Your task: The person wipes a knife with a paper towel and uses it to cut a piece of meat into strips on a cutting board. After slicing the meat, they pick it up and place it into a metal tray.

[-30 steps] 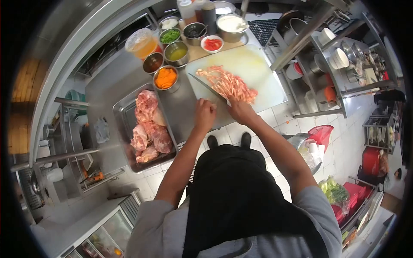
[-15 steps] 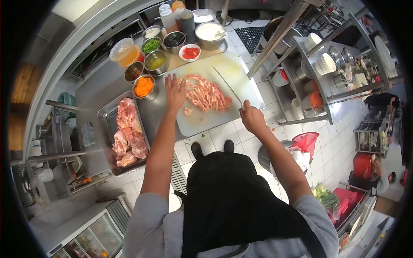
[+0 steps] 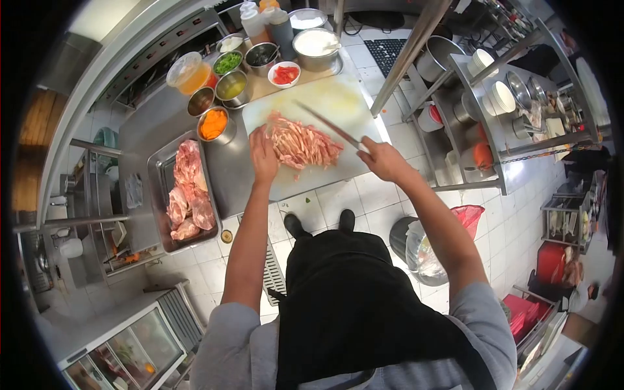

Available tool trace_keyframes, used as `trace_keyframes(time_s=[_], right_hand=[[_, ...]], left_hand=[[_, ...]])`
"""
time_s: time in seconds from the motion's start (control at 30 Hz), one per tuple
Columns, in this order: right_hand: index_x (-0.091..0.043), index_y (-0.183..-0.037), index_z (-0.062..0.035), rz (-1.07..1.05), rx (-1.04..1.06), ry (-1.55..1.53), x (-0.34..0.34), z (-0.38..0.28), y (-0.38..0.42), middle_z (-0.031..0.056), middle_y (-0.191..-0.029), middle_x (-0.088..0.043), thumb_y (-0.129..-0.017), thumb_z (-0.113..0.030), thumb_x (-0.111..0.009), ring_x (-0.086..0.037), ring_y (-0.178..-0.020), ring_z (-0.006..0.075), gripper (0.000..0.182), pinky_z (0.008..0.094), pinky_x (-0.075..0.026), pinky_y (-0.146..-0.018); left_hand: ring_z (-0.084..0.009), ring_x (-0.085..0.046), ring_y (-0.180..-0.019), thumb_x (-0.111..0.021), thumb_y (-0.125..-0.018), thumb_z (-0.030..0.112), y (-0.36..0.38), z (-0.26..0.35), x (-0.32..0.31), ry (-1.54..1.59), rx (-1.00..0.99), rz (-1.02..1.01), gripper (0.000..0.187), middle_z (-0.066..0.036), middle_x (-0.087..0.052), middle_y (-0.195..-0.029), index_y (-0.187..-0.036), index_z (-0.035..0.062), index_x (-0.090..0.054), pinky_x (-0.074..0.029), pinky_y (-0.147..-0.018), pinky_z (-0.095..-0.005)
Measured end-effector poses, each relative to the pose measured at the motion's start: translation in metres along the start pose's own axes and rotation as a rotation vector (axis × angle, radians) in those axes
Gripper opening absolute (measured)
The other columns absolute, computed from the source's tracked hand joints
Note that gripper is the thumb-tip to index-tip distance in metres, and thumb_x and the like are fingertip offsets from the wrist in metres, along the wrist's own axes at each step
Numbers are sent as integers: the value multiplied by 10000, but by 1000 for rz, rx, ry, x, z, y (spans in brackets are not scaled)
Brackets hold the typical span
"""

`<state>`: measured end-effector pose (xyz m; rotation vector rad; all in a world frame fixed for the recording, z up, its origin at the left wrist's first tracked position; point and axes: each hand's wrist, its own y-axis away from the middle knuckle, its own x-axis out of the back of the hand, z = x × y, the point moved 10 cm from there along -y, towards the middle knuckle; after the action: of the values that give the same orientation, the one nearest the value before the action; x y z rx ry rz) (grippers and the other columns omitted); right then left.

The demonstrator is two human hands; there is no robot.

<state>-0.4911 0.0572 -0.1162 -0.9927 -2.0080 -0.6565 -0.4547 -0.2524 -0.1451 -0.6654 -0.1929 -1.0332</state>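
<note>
My right hand [image 3: 385, 160] is closed around the handle of a long kitchen knife [image 3: 330, 125]. Its blade points up and left, over the right side of a pile of raw meat strips [image 3: 303, 142]. The pile lies on a white cutting board [image 3: 312, 101]. At the pile's left edge, my left hand [image 3: 262, 157] rests with fingers stretched out, touching the strips, and grips nothing. Left of that hand stands a metal container of orange pieces [image 3: 213, 124]. Larger pieces of raw meat [image 3: 190, 188] lie in a deep metal tray [image 3: 211, 229].
Behind the board are a white bowl of red strips [image 3: 285, 75], a metal pot with white contents [image 3: 316, 45], chopped greens [image 3: 227, 62] and squeeze bottles [image 3: 252, 23]. A metal post [image 3: 411, 57] and shelf [image 3: 497, 140] stand right. A lined bin [image 3: 426, 257] is beside me.
My left hand has moved down against the strips, and the pile looks more compact. The knife has tilted further left, its blade now nearer the pile. The view has shifted slightly.
</note>
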Motion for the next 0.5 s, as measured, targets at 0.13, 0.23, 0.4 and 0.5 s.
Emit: trace_keyframes(time_s=[0.13, 0.23, 0.4, 0.5], right_hand=[[-457, -1116, -4, 124, -273, 53, -36, 34, 45, 285, -744, -659, -975, -244, -574, -650, -747, 507, 302, 608, -508, -705], [-458, -1226, 45, 175, -297, 22, -78, 11, 59, 306, -823, -672, -985, -226, -541, -662, -759, 494, 373, 599, -514, -708], [-380, -1348, 90, 105, -255, -140, -126, -49, 27, 337, -779, -643, -1001, -199, -510, -637, -737, 529, 470, 599, -499, -688], [-359, -1381, 70, 144, -182, -322, -128, -79, 13, 344, -773, -637, -1014, -199, -498, -618, -731, 547, 476, 605, -479, -673]], left_hand=[[-392, -404, -1397, -392, -1074, 271, 14, -38, -17, -123, 73, -77, 479, -252, -469, -1461, -1436, -29, -480, -290, -1184, -440], [-427, -317, -1435, -508, -1031, 339, 38, -3, -39, -84, 74, -94, 599, -284, -362, -1528, -1479, -43, -397, -250, -1201, -485], [-411, -341, -1427, -642, -960, 314, 31, 20, -60, -24, 163, 65, 637, -268, -402, -1503, -1476, 6, -432, -277, -1182, -497], [-411, -340, -1426, -731, -896, 246, 27, 18, -67, 93, 167, 42, 670, -256, -422, -1488, -1463, 17, -458, -298, -1169, -501]])
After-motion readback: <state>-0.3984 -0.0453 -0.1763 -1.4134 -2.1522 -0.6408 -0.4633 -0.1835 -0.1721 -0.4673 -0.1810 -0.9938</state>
